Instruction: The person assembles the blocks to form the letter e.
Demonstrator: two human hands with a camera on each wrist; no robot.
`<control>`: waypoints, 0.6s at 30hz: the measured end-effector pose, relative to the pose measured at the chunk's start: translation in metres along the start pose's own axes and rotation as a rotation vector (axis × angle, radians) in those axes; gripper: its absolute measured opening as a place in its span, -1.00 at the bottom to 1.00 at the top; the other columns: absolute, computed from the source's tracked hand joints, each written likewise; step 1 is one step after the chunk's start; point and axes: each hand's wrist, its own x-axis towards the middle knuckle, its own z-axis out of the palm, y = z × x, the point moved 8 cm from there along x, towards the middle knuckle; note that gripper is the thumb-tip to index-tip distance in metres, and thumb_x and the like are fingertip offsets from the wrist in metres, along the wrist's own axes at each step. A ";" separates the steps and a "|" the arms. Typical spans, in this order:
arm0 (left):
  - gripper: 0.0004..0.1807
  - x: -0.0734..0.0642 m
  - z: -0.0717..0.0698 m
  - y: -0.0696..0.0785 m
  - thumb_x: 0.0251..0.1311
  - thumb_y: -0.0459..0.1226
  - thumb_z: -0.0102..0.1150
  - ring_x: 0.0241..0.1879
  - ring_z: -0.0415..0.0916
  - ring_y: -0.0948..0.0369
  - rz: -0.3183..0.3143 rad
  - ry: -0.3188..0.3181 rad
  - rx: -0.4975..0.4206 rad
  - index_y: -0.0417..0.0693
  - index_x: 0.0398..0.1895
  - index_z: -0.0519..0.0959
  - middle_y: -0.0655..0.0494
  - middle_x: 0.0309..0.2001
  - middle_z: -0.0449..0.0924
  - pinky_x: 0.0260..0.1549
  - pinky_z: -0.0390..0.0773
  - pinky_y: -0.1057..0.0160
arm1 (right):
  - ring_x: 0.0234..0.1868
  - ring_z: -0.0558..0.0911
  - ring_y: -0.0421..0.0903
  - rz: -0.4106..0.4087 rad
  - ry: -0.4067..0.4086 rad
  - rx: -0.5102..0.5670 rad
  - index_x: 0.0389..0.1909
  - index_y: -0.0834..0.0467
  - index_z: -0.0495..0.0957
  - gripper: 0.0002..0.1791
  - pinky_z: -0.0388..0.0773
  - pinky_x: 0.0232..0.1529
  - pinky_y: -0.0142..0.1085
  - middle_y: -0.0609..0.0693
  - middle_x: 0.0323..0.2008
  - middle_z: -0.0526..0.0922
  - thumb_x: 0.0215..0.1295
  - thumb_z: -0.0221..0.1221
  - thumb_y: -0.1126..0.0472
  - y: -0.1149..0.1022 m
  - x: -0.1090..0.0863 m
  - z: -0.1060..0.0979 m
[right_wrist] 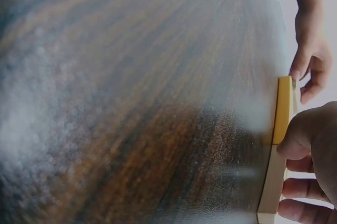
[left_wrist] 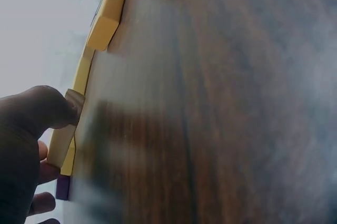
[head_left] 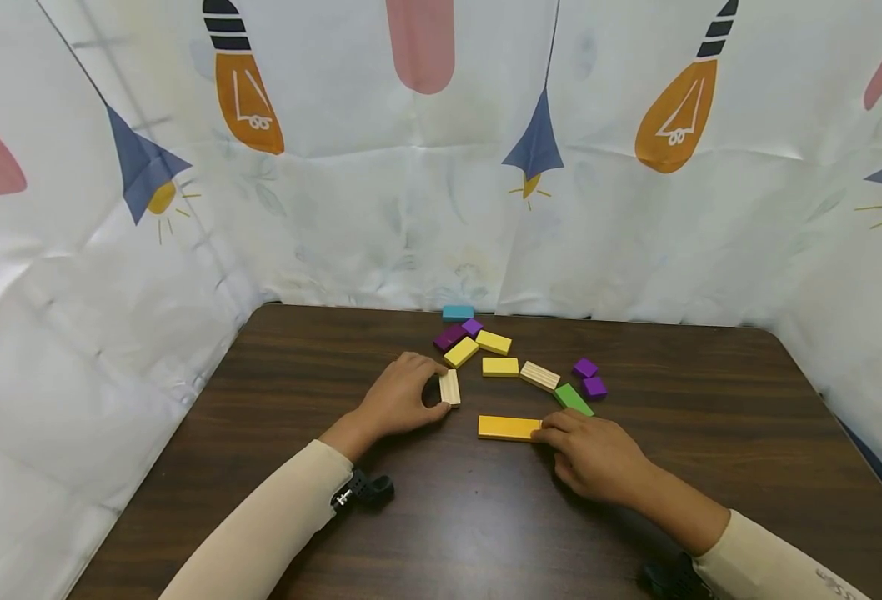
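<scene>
My left hand (head_left: 403,396) holds a pale wooden block (head_left: 450,388) by its ends, between thumb and fingers; the left wrist view also shows this block (left_wrist: 62,142). To the right lies a long orange-yellow block (head_left: 504,427). Another pale wooden block (right_wrist: 271,182) meets that yellow block (right_wrist: 283,111) end to end. My right hand (head_left: 602,457) grips this second pale block near the join, thumb on the near side and fingers on the far side. In the head view the hand hides it.
Behind the hands lie yellow blocks (head_left: 500,367), a striped wooden block (head_left: 539,376), a green block (head_left: 573,399) and several purple blocks (head_left: 594,387). A blue block (head_left: 458,313) sits at the dark table's (head_left: 321,342) back edge, before a patterned curtain (head_left: 381,225).
</scene>
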 end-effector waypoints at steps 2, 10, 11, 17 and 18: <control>-0.44 0.001 0.002 0.002 0.17 0.04 0.42 0.21 0.41 0.06 0.009 -0.009 -0.008 -0.01 0.17 0.62 0.12 0.12 0.61 0.26 0.40 -0.01 | -0.08 0.64 -0.09 0.004 -0.002 0.001 0.03 0.06 0.71 -0.61 0.66 -0.29 -0.17 -0.05 -0.05 0.62 0.14 0.31 0.29 0.000 0.000 0.000; -0.47 0.003 0.008 0.008 0.17 0.02 0.43 0.22 0.39 0.09 0.022 -0.035 -0.025 0.03 0.17 0.63 0.17 0.12 0.62 0.23 0.42 -0.01 | -0.08 0.63 -0.10 -0.003 0.005 0.004 0.03 0.06 0.71 -0.61 0.66 -0.29 -0.16 -0.06 -0.06 0.62 0.14 0.30 0.29 0.001 -0.001 0.000; -0.47 0.003 0.008 0.008 0.17 0.01 0.43 0.21 0.39 0.09 0.026 -0.034 -0.027 0.03 0.17 0.63 0.18 0.12 0.62 0.22 0.42 0.00 | -0.08 0.63 -0.10 -0.004 0.006 0.001 0.03 0.05 0.71 -0.61 0.66 -0.29 -0.16 -0.06 -0.06 0.62 0.14 0.30 0.29 0.001 -0.001 0.000; -0.54 0.004 0.010 0.010 0.20 -0.04 0.38 0.20 0.40 0.09 0.049 -0.029 -0.012 0.04 0.14 0.64 0.16 0.12 0.61 0.22 0.43 -0.01 | -0.08 0.63 -0.10 -0.013 0.013 -0.003 0.03 0.06 0.70 -0.61 0.66 -0.29 -0.16 -0.05 -0.05 0.62 0.13 0.31 0.29 0.001 -0.001 -0.001; -0.55 0.004 0.010 0.010 0.20 -0.05 0.37 0.21 0.40 0.08 0.049 -0.030 -0.005 0.04 0.14 0.64 0.15 0.13 0.60 0.23 0.42 -0.02 | -0.08 0.63 -0.10 -0.014 0.014 -0.003 0.03 0.06 0.70 -0.61 0.66 -0.29 -0.16 -0.05 -0.05 0.62 0.12 0.31 0.29 0.001 -0.001 -0.001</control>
